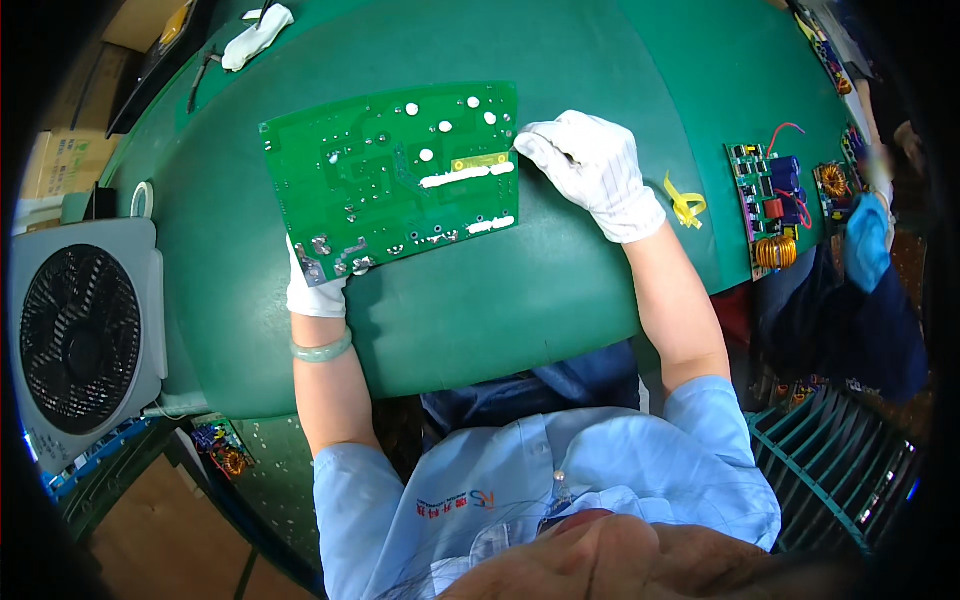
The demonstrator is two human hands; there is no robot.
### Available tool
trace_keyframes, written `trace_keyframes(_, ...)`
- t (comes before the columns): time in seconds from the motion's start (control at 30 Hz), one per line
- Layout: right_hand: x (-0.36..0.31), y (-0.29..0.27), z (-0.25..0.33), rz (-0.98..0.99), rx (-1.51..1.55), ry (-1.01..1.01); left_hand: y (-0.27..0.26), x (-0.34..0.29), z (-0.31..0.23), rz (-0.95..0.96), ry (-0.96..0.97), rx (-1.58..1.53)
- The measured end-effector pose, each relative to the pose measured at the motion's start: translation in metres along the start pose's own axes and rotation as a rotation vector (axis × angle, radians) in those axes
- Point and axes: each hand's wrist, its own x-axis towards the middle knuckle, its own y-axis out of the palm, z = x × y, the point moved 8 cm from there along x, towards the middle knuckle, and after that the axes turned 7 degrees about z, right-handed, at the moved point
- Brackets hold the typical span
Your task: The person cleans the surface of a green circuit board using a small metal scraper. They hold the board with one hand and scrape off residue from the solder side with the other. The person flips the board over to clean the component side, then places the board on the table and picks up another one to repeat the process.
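Note:
A green circuit board [370, 210] is held tilted over the table, its solder side up. White patches cover several spots on it, and a yellow strip [465, 164] lies near its right edge. My left hand [312, 297], in a white glove, grips the board at its lower left corner; most of its fingers are hidden beneath the board. My right hand [585, 170], also in a white glove, is at the board's right edge beside the yellow strip. Its thumb and forefinger are pinched together; what is between them, if anything, is too small to tell.
Crumpled yellow tape [685, 203] lies on the green table [450, 330], right of my right hand. Farther right stands a populated circuit board [765, 205] with a copper coil. A grey fan [80, 325] is at left, and a white glove [257, 38] lies far left. A co-worker's blue-gloved hand [867, 243] shows at far right.

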Motion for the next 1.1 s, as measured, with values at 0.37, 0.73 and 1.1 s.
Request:
trace_keyframes(0.37,-0.001,0.004,0.001,0.077,0.146,0.001,0.002,0.001,-0.001,-0.016,0.005,0.024)
trace_keyframes(0.73,0.002,-0.006,0.027,0.024,-0.045,-0.082,0.010,-0.001,0.001,0.029,-0.021,-0.140)
trace_keyframes(1.1,-0.013,-0.088,0.068,0.030,-0.142,-0.032,0.007,0.013,0.008,0.281,-0.060,-0.207)
